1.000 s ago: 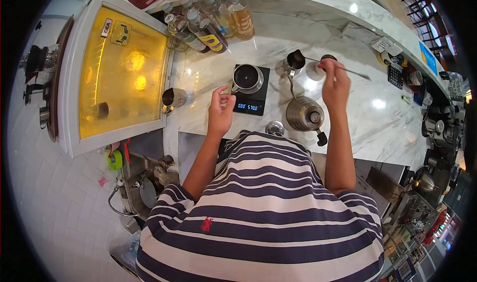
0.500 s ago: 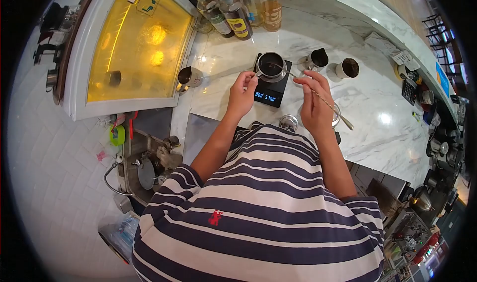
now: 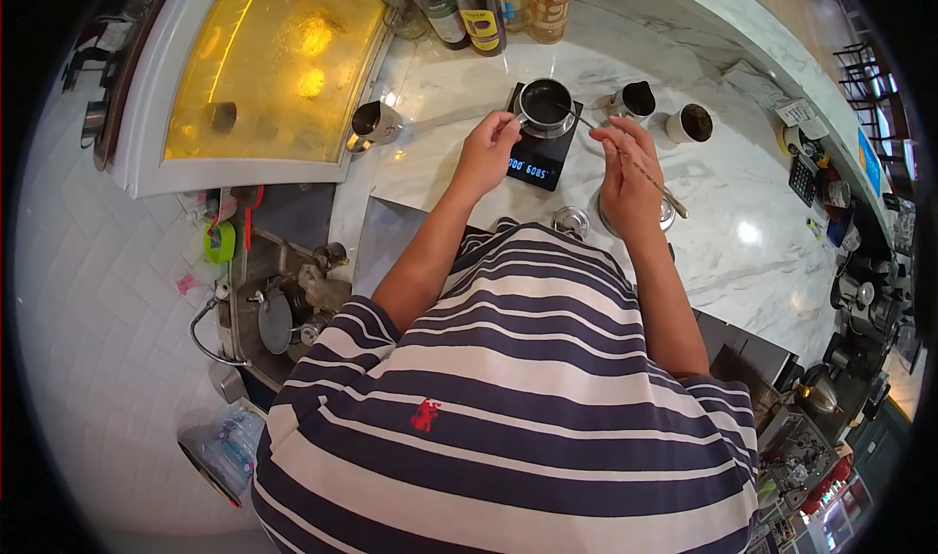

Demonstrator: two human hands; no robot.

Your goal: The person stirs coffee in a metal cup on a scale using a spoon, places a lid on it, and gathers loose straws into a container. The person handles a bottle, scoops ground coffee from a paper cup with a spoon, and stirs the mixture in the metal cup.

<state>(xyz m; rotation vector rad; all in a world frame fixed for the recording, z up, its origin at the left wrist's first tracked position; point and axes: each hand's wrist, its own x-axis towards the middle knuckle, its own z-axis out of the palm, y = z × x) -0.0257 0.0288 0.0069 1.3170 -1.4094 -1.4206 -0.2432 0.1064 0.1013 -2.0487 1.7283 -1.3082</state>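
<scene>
A steel cup (image 3: 545, 106) with dark contents stands on the black scale (image 3: 534, 168), whose blue digits are lit. My left hand (image 3: 489, 151) grips the cup's handle at its left side. Between the fingers of my right hand (image 3: 630, 171) is a long, twisted-shaft spoon (image 3: 653, 179), its far end inside the cup. A steel pitcher (image 3: 633, 101) stands just beyond my right hand, and a white cup with dark grounds (image 3: 690, 124) is to its right. The kettle is mostly hidden under my right hand and forearm.
Several bottles (image 3: 479, 15) stand at the back. A small pitcher (image 3: 377, 122) sits by the yellow-lit glass cabinet (image 3: 278, 75) at left. A round metal piece (image 3: 571, 223) lies near the counter's front edge. A sink (image 3: 277, 321) is lower left; a calculator (image 3: 803, 180) lies at right.
My right hand has brought the spoon from the pitcher area into the cup on the scale. My left hand has closed on the cup's handle. The view has shifted, and the scale's digits have changed.
</scene>
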